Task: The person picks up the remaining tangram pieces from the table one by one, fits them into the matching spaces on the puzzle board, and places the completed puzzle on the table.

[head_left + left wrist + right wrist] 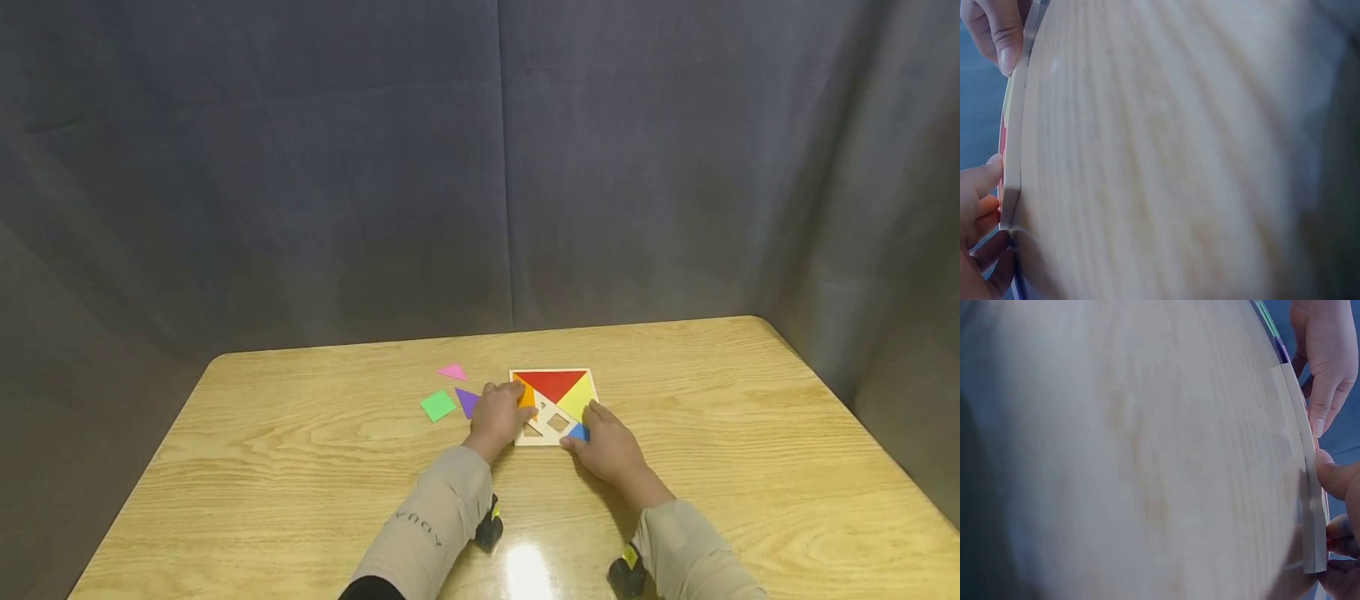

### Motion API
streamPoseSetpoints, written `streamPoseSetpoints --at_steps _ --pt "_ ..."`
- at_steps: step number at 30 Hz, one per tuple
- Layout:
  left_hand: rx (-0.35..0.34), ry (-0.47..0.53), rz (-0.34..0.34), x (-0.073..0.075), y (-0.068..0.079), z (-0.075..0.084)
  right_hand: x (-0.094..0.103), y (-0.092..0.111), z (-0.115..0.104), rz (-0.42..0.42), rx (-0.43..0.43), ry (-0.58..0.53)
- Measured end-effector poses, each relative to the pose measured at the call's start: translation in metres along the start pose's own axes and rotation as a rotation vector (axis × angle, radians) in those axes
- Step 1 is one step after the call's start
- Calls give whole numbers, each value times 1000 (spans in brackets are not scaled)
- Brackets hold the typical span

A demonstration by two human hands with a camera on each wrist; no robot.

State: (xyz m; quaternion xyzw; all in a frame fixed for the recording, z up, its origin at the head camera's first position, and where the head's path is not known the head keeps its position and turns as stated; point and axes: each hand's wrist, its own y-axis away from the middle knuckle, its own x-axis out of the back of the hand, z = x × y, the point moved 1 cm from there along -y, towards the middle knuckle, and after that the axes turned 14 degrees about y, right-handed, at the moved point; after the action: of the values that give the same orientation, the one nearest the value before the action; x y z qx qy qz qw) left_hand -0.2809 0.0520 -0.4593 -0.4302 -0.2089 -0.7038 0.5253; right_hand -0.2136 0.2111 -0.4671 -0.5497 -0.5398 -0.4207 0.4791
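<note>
A pale wooden tangram board (pixel 552 442) lies on the table, with a red triangle (pixel 551 383), a yellow triangle (pixel 577 398) and a blue triangle (pixel 578 432) in it. At its left side my left hand (pixel 497 419) pinches an orange tangram piece (pixel 527 397) between thumb and fingers, over the board. My right hand (pixel 609 448) grips the board's near right corner, thumb by the blue triangle and fingers along the right edge. The left hand partly covers a purple piece (pixel 467 402). Both hands show at the board's edge in the wrist views.
Left of the board, a green square (pixel 438 406) and a pink triangle (pixel 453 372) lie loose on the wooden table (pixel 300 467). Cut-out holes show in the board's bare near part. A dark grey curtain (pixel 360 183) hangs behind the table.
</note>
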Motion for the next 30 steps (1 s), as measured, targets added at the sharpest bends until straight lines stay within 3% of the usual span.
streamPoseSetpoints --at_steps 11,30 --pt "74 72 -4 -3 0 -1 0 1 0 -17 -18 -15" --pt "27 147 -8 5 0 -1 1 0 0 -8 -10 -3"
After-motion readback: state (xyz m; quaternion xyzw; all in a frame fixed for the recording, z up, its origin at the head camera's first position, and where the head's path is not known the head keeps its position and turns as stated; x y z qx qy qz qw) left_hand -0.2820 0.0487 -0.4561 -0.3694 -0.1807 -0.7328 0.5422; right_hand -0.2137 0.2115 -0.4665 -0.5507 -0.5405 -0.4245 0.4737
